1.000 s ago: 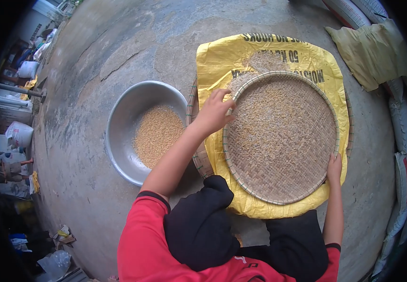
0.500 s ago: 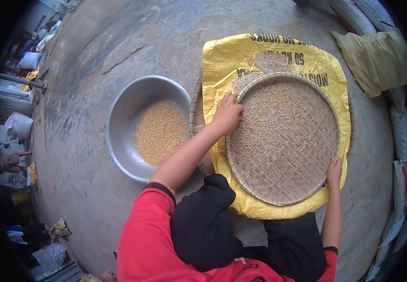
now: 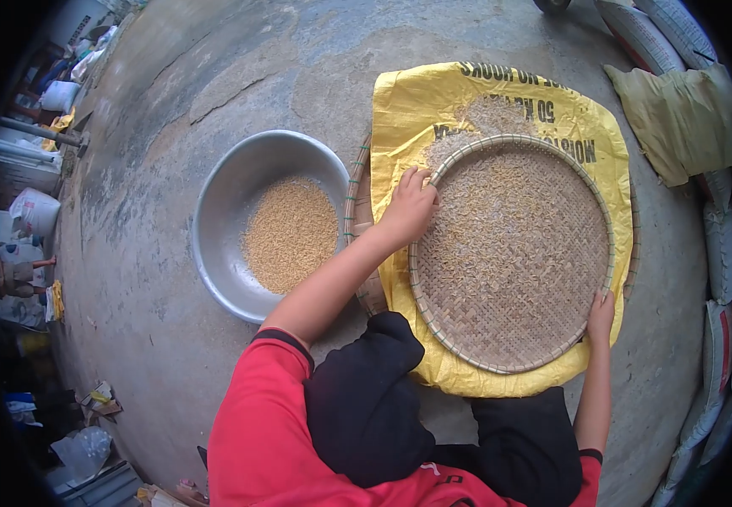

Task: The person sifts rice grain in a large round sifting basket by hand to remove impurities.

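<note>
A round woven bamboo winnowing tray [image 3: 552,313] with a bound rim is held over a yellow sack [image 3: 400,101]. Grain and pale husks [image 3: 501,211] are spread across it, thickest toward its far and left parts. My left hand [image 3: 412,205] grips the rim at the upper left, fingers curled over it. On the lower right, my right hand [image 3: 601,317] is closed on the rim, its fingers partly hidden. Loose chaff [image 3: 492,114] lies on the sack beyond the tray. Under the sack, the edge of another woven tray [image 3: 357,186] shows.
A metal basin [image 3: 218,220] with a heap of grain [image 3: 291,237] stands on the concrete floor left of the sack. Filled sacks [image 3: 725,245] line the right side. White buckets [image 3: 36,211] and clutter sit along the far left, where another person [image 3: 15,277] is partly visible.
The view has shifted slightly. Both hands keep their hold on the tray's rim, and the grain on it has shifted a little.
</note>
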### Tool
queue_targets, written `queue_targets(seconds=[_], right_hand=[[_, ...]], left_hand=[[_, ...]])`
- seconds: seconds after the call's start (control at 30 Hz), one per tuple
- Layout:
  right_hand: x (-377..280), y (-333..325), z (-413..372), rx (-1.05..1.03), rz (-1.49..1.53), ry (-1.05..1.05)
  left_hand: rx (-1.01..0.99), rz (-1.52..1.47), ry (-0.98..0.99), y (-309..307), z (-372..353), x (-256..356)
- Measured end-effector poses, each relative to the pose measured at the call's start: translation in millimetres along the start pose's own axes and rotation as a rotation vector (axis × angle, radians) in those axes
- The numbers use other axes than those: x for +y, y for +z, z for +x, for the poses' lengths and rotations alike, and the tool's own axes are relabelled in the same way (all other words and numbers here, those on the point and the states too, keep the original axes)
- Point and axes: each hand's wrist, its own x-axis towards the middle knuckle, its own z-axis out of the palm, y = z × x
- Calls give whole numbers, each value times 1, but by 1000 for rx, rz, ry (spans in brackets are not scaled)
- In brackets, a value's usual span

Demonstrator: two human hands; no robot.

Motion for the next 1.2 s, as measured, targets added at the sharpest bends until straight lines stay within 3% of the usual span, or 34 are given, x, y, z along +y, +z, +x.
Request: queue_targets(seconds=[0.07, 0.1, 0.17, 0.3, 0.33, 0.4, 0.53, 0.6, 0.67, 0.8, 0.9, 1.07, 1.2], right_hand=[[4, 1, 1, -11, -14, -1], [6, 1, 3, -17, -30, 6], [8, 3, 4, -8, -24, -3], [7, 3, 3, -14, 8, -3], [6, 2, 2, -21, 17, 11], [13, 6, 4, 22, 9, -23], [9, 4, 4, 22, -36, -5], [11, 6, 5, 12, -22, 0], [8, 3, 3, 12, -23, 0], [-7, -1, -3, 17, -10, 14], [-9, -2, -4, 12, -55, 21], [-9, -2, -4, 10, -44, 42], [-8, -1, -5, 23, -22, 34]], left_hand=[[52, -145, 40, -30, -6, -2], [-12, -295, -121, -50, -10, -3], [29, -287, -258, -82, -23, -16], [-9, -9, -646, -115, -52, -91], [-10, -6, -642, -121, -57, -96], [-55, 466, -902, -122, -61, -99], [61, 308, -748, -113, -51, -78], [148, 166, -377, -97, -37, -64], [154, 6, -144, -83, -21, -43], [72, -67, 100, -48, 11, -8], [55, -32, 164, -18, 28, 0], [-6, 41, -7, -1, 39, 8], [-2, 23, -33, 13, 37, 5]])
